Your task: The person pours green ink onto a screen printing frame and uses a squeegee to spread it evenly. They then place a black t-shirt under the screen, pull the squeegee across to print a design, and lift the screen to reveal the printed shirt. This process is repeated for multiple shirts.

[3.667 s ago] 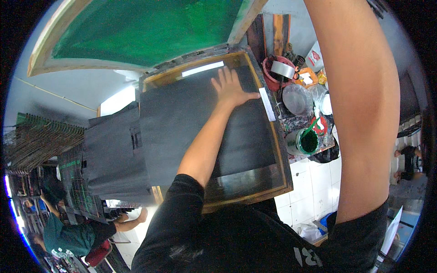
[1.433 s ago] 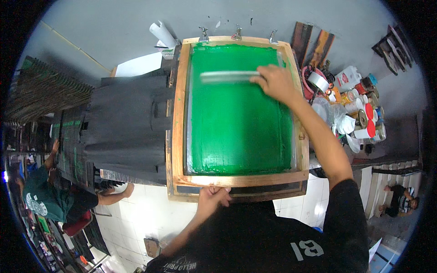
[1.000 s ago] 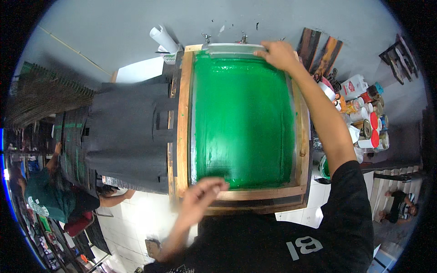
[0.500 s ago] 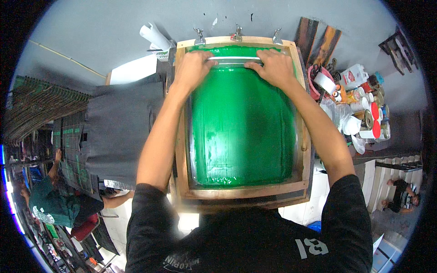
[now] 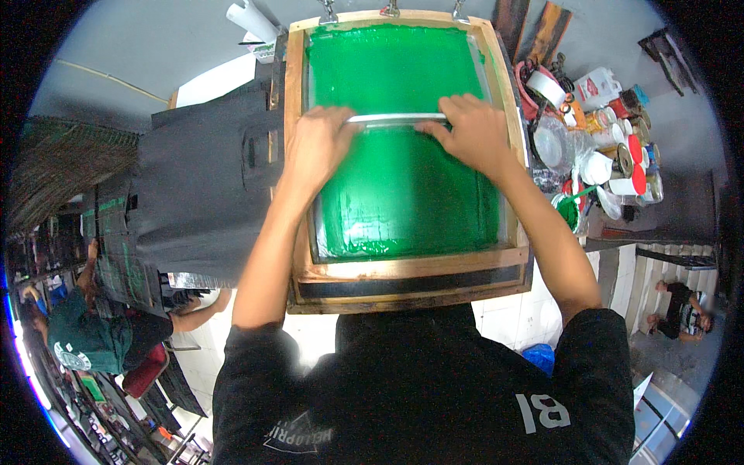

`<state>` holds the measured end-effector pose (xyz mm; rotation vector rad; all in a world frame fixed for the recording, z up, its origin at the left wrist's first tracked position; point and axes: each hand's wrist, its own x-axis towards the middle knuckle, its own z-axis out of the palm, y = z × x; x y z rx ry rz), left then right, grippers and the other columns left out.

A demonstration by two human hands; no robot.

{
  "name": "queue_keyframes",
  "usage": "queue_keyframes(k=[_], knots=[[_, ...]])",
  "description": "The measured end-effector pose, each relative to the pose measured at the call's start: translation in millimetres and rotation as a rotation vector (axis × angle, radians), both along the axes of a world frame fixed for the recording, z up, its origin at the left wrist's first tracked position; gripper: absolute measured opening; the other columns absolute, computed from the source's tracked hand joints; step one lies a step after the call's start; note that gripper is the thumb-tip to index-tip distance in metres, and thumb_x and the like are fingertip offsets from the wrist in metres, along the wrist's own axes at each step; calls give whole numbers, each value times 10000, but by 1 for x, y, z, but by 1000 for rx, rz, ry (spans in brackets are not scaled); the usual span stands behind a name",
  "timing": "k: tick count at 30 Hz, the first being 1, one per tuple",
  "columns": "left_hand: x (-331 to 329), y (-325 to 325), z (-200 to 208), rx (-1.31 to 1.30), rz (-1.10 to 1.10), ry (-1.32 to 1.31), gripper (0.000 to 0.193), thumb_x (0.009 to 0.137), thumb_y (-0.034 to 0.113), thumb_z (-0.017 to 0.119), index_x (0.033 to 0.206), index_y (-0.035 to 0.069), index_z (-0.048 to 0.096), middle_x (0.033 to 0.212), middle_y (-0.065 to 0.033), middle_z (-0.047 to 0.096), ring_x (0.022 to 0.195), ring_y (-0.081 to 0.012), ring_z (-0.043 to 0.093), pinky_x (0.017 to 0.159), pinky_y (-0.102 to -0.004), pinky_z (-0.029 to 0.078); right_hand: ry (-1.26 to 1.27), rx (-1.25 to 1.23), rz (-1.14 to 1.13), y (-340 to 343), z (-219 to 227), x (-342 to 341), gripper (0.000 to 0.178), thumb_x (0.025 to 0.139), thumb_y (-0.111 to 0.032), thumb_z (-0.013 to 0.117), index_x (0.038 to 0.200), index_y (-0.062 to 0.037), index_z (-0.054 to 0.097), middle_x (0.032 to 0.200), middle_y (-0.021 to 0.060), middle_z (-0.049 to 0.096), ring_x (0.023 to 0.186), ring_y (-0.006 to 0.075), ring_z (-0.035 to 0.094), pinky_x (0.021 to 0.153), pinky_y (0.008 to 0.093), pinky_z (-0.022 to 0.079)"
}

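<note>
In front of me lies a wooden-framed printing screen (image 5: 418,267), its mesh coated with wet green ink (image 5: 411,201). A squeegee with a pale, straight top edge (image 5: 397,118) stands across the mesh, in the far half of the frame. My left hand (image 5: 319,143) is closed around its left end and my right hand (image 5: 477,136) around its right end, thumbs on the side towards me. The squeegee's blade is hidden behind the bar and the hands. Green ink covers the mesh both beyond and before it.
Metal clamps (image 5: 390,8) hold the frame's far edge. At right, jars, a white jug (image 5: 597,87) and a green-smeared container (image 5: 570,209) crowd a table. Dark fabric (image 5: 205,186) lies left of the screen. Another person (image 5: 97,329) is at far left, one more (image 5: 682,314) at far right.
Both hands have drawn the squeegee towards me, away from the frame's far edge, and a broad green area now shows beyond it. The view has shifted, so the frame sits higher in the picture.
</note>
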<state>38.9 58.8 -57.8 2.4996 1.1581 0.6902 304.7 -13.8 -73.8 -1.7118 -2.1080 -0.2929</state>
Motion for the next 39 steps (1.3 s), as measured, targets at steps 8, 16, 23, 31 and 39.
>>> queue_keyframes(k=[8,16,23,31,39], knots=[[-38,-109,6,-85,-21,-12,147,864,130,760,971,29,766,947,-158,742,867,-336,697,780,-425,552,37,-128,16,-107,2,-36,440,814,-494,763,836,-85,600,775,87,607,739,295,636,607,422,504],[-62,-180,4,-25,-36,-12,216,799,13,760,1014,14,743,988,-101,744,912,-271,670,857,-398,529,8,-188,-15,-182,-6,-63,369,668,-311,806,889,-89,613,871,59,619,853,275,632,678,425,506],[-109,-190,-51,18,78,-15,1186,683,368,930,1598,41,250,1597,-257,368,1513,-419,304,1232,-627,158,14,-116,67,-191,-13,-57,372,689,-251,766,1012,-115,642,1017,62,656,1015,266,627,817,431,533],[-129,-180,-11,502,132,-204,1238,755,638,811,1639,96,134,1640,-279,275,1556,-426,188,1231,-628,-63,94,267,75,-179,74,-49,328,669,-123,699,995,-82,707,1061,84,722,971,285,688,851,435,542],[-86,-95,74,170,202,-915,1048,890,502,739,1615,27,149,1649,-250,258,1527,-360,266,1250,-481,209,-108,353,-77,-90,231,-23,182,864,-232,714,951,-77,749,841,97,717,743,231,663,736,398,529]])
